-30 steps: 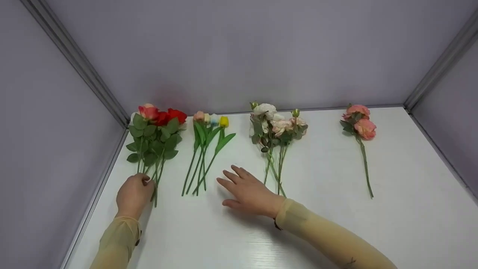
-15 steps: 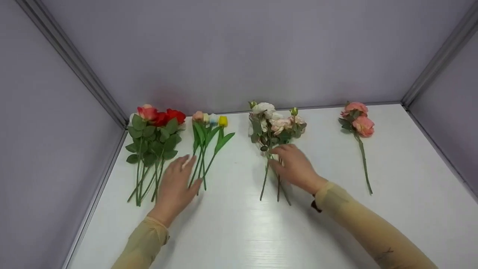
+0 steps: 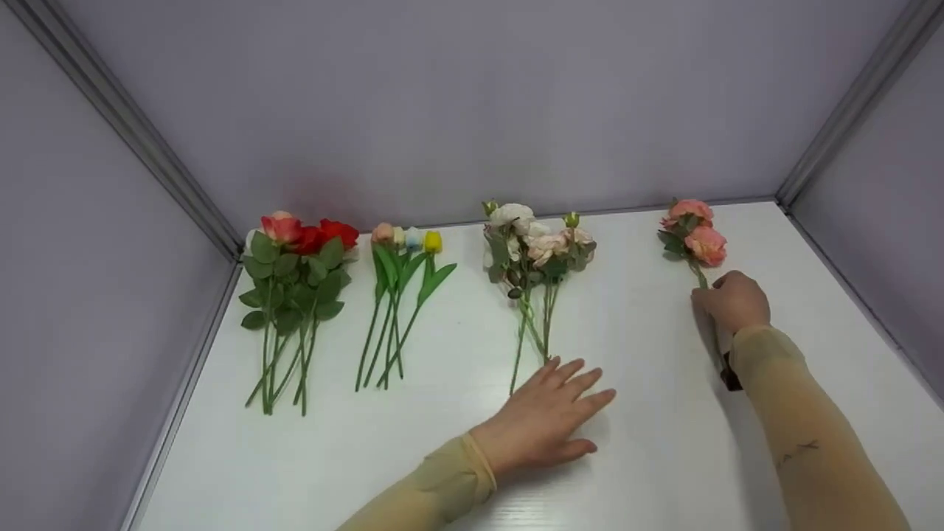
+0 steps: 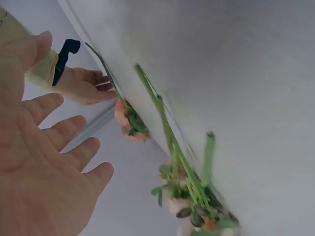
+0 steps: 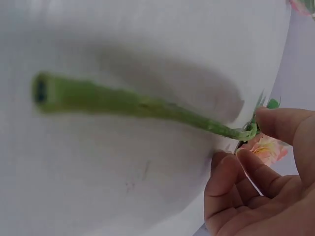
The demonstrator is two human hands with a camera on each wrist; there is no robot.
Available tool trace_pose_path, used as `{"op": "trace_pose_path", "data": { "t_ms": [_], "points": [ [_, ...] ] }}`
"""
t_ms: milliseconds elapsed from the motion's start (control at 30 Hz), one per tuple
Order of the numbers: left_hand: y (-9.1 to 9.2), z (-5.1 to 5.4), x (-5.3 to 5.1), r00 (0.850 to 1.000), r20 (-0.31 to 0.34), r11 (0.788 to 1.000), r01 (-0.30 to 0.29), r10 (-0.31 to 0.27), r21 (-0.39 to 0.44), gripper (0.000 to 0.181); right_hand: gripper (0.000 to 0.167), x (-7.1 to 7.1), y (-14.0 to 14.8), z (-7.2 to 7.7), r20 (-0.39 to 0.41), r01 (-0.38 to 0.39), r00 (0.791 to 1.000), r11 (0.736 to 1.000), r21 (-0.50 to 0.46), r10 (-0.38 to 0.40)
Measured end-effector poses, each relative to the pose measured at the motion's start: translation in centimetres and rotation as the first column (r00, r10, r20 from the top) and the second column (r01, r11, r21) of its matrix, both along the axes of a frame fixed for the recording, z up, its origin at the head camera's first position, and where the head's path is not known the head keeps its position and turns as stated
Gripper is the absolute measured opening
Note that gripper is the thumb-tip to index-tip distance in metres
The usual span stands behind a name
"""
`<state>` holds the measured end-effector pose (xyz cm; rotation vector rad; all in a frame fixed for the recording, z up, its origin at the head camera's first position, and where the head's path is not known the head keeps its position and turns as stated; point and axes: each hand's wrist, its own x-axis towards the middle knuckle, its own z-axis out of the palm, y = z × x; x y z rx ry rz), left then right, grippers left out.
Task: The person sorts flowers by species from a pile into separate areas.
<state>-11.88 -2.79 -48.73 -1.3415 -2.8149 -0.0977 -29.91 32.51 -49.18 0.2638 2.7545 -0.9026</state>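
In the head view my right hand (image 3: 734,301) holds the upper stem of a pink flower (image 3: 706,245) with two blooms at the right. The right wrist view shows its green stem (image 5: 142,104) running between my thumb and curled fingers, its cut end near the camera. My left hand (image 3: 542,420) hovers with fingers spread, nearest to the stems of a bunch of white and pale pink flowers (image 3: 546,247). Seen from the left wrist, the left palm (image 4: 44,172) holds nothing, and those stems (image 4: 167,130) lie apart from its fingers.
Red and pink roses (image 3: 317,236) with leafy stems lie at the far left. Beside them are several tulips (image 3: 433,242), one of them yellow. All rest on a white table (image 3: 295,472) with grey panels (image 3: 472,110) at the back and sides.
My right hand has gone from near the white bunch to the pink flower and now holds its stem. The left hand has moved from the roses past the tulips to the white bunch's stems.
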Motion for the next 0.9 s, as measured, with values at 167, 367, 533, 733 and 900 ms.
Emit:
{"op": "trace_pose_path", "data": {
  "t_ms": [167, 367, 533, 733, 900],
  "points": [
    [3.1, -0.7, 0.3, 0.999, -0.005, 0.998, 0.050, -0.051, -0.032, 0.072, 0.060, -0.2, 0.5, -0.4, 0.018, 0.027, 0.999, 0.999, -0.021, -0.027],
    [4.0, -1.1, 0.7, 0.998, -0.007, 0.998, 0.062, -0.062, 0.000, 0.071, 0.048, -0.9, 0.6, -0.2, -0.021, 0.030, 0.999, 1.000, 0.006, -0.030],
    [3.7, -1.4, 0.5, 0.998, 0.032, 0.998, 0.057, -0.057, 0.017, 0.069, 0.043, -1.2, 1.7, 0.0, 0.051, 0.031, 0.998, 0.999, 0.022, -0.032],
    [2.7, -1.6, 0.1, 0.996, 0.084, 0.994, 0.014, -0.023, 0.111, 0.063, 0.035, -1.1, 2.1, 0.5, 0.206, 0.087, 0.977, 0.979, -0.186, -0.048],
    [1.3, -1.5, 0.0, 0.977, 0.204, 0.947, -0.124, 0.064, 0.296, 0.049, 0.049, -0.5, 0.5, 1.0, 0.213, 0.154, 0.975, 0.872, -0.464, -0.059]
  ]
}}
